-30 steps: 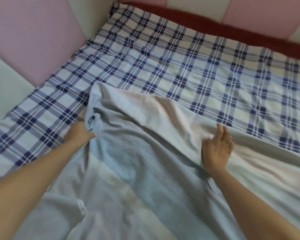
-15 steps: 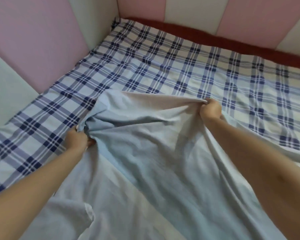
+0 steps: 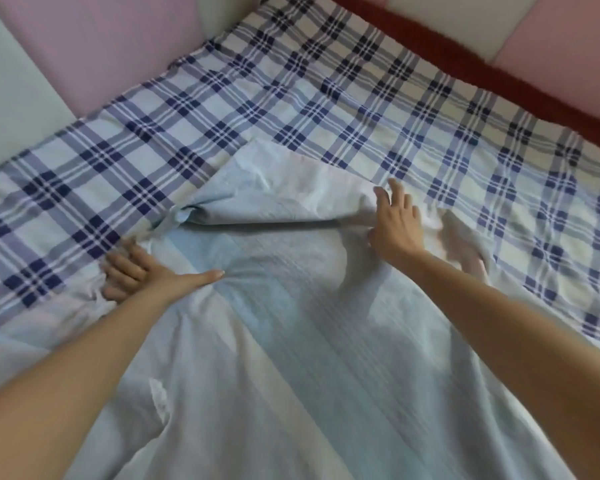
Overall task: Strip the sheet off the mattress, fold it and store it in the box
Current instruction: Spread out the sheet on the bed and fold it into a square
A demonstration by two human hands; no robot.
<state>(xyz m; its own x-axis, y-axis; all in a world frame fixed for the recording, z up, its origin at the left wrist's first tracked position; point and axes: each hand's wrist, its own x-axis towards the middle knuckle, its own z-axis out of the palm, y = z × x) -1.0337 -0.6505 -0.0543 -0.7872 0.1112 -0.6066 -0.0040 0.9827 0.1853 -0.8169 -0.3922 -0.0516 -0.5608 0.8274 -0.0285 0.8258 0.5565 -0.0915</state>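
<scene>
Where the right hand [image 3: 397,225] lies palm down, its fingers are straight and a little spread. They press flat on the upper right end of a folded flap of the sheet [image 3: 291,341] — nothing is pinched there. The left hand [image 3: 142,277] sits at the opposite end of that flap, at the sheet's left edge. Its fingers are curled into the gathered cloth and grip it, while the thumb stretches out flat across the fabric toward the right. Between the two hands the flap forms a rough triangle with its tip pointing away from the person. A twisted bunch of cloth runs from the flap's left corner down to the curled fingers. The sheet itself is pale blue with fine stripes (a small white patch shows near the left forearm). It spreads from the hands down to the near edge of the view, under both forearms. It lies on top of a blue-and-white plaid cloth [image 3: 291,98] that covers the bed on the left, far and right sides. Beyond the plaid runs a dark red strip [image 3: 465,60] — and past that, padded wall panels [image 3: 84,46] in pink and cream.
</scene>
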